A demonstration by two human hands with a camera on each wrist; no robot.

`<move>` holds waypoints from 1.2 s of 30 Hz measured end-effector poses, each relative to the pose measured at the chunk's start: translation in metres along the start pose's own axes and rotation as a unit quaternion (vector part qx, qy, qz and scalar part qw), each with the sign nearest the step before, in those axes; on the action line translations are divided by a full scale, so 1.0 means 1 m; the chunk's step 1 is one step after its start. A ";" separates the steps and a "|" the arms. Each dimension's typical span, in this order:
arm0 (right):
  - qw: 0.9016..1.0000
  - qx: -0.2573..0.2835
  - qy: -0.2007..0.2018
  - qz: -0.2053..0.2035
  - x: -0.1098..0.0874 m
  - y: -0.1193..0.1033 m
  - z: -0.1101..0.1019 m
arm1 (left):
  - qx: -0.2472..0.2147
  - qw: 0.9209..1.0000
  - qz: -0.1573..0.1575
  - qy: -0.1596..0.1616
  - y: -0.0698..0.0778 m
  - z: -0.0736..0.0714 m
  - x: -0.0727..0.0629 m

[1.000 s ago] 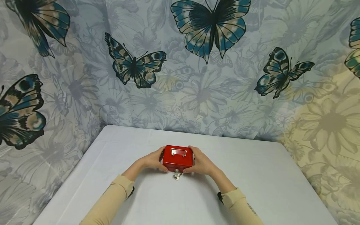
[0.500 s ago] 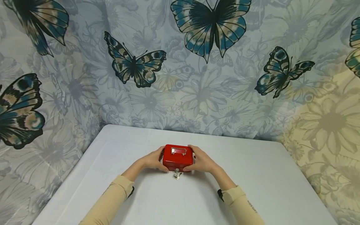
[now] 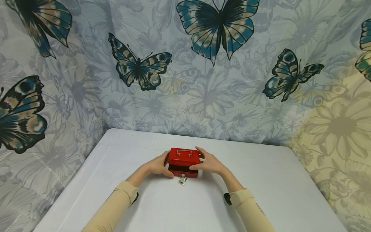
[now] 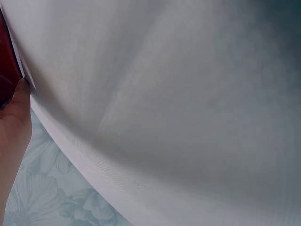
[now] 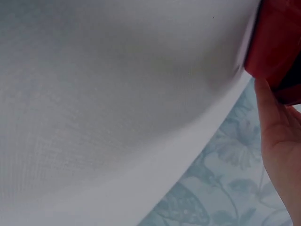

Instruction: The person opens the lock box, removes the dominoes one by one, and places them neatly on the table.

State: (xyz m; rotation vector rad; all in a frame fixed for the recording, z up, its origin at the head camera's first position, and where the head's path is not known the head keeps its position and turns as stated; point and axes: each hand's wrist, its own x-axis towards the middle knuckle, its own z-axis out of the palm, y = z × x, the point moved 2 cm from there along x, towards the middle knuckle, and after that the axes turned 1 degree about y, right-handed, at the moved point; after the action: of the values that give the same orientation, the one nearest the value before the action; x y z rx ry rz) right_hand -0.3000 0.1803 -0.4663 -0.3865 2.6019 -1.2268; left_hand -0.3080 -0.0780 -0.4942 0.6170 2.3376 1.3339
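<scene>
A small red cash box [image 3: 183,174] sits on the white table, its lid [image 3: 184,158] tilted partly up so a dark gap shows along the front. On top of the lid is a thin metal handle [image 3: 184,151]. Keys [image 3: 182,180] hang from the lock at the front. My left hand [image 3: 157,166] grips the box's left side, thumb at the lower front corner. At the right end, my right hand [image 3: 209,162] holds the raised lid, thumb at its front edge and fingers behind. Red metal beside the right hand [image 5: 280,136] also fills the right wrist view's corner.
The white-covered table [image 3: 261,183] spreads around the box on all sides. Behind it and at both sides hangs a patterned fabric backdrop [image 3: 208,100] with flowers and large butterflies.
The cash box lid has swung up at the front, from closed to partly raised. My right hand has risen slightly with it; my left hand has stayed in place.
</scene>
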 end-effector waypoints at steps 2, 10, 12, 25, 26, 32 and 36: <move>1.000 0.017 0.004 0.016 0.001 0.002 -0.001 | 0.006 1.000 -0.002 0.001 0.000 0.000 0.000; 0.992 0.109 0.018 0.058 0.007 0.002 -0.004 | 0.002 1.000 -0.010 0.000 0.001 0.000 -0.001; 0.990 0.119 0.025 0.072 0.008 0.002 -0.004 | -0.003 1.000 -0.008 -0.002 0.002 0.001 -0.001; 0.980 0.141 0.060 0.130 0.016 -0.001 -0.007 | -0.012 1.000 -0.012 -0.002 0.000 0.002 0.002; 0.980 0.138 0.063 0.133 0.017 -0.002 -0.007 | -0.015 1.000 -0.011 -0.003 -0.001 0.002 0.002; 0.974 0.148 0.088 0.149 0.023 -0.003 -0.006 | -0.014 1.000 -0.019 -0.002 -0.002 0.002 0.003; 0.963 0.174 0.113 0.172 0.026 -0.002 -0.004 | -0.013 1.000 -0.028 -0.003 -0.002 0.003 0.002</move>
State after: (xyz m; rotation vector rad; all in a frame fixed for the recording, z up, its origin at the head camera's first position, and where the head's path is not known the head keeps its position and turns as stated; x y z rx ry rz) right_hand -0.3256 0.1729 -0.4654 0.2767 2.4114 -1.6283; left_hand -0.3088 -0.0754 -0.4974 0.5419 2.3113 1.3333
